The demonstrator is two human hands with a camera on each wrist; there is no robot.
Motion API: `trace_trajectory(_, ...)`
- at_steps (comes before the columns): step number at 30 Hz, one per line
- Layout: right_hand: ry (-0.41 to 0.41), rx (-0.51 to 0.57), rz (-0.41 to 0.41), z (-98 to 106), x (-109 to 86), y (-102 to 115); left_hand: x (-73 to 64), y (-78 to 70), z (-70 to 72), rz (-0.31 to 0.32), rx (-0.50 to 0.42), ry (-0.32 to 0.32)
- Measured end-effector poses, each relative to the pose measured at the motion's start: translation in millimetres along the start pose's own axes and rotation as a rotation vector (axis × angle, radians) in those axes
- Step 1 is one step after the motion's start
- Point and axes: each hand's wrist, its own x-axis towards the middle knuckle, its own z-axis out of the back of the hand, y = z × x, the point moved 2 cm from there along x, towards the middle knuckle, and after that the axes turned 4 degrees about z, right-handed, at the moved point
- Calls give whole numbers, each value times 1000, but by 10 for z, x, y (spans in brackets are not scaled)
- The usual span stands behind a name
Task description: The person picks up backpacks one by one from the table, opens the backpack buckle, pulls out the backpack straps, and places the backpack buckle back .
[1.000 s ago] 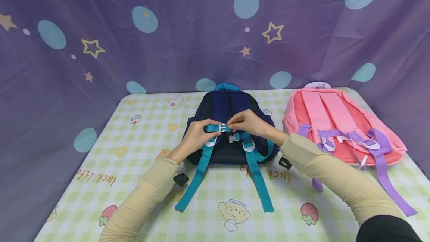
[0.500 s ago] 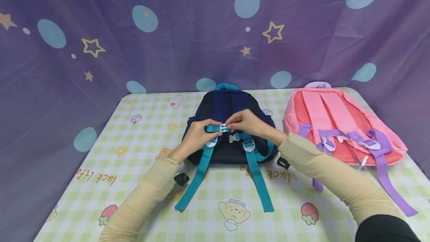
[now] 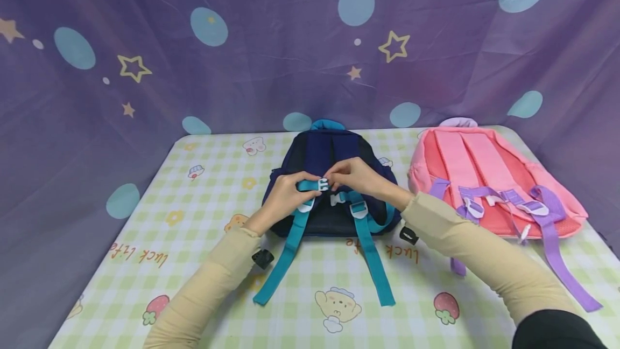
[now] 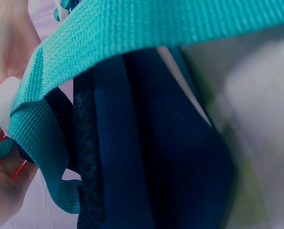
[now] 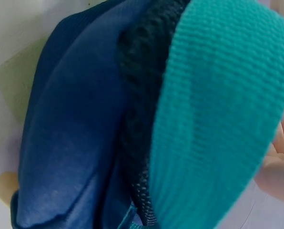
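A navy backpack (image 3: 317, 152) with teal straps lies on the table, its strap side facing up. Over its middle, my left hand (image 3: 282, 197) pinches a white plastic buckle (image 3: 323, 184) on a short teal strap (image 3: 307, 185), thumb below and fingers above. The fingertips of my right hand (image 3: 357, 176) meet at the buckle's right edge, pinching the webbing there, mostly hidden by the fingers. Just below sits a second white buckle piece (image 3: 336, 199) on the right-hand strap. In both wrist views broad teal webbing (image 4: 132, 28) crosses close to the lens.
To the right lies a pink backpack (image 3: 465, 160) with purple straps, partly behind my right sleeve. Two loose teal strap ends hang toward me on the checked tablecloth (image 3: 208, 263). A purple patterned curtain (image 3: 266, 69) stands behind the table.
The white buckle has shifted slightly right, closer to my right fingertips, and less teal webbing shows between them. Both hands stay nearly in place.
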Motion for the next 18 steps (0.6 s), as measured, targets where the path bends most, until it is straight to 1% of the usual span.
trace_trajectory(5,2,-30,0,-10,-8,2,2,5,-4,-4,5,2)
trace_trajectory(12,-3,-110,42,-52,5,21,-6,-2,-5,-6,8,1)
trace_trajectory(18,-6,-106,68,-76,9,49,-20,11,-7,22,-11,9)
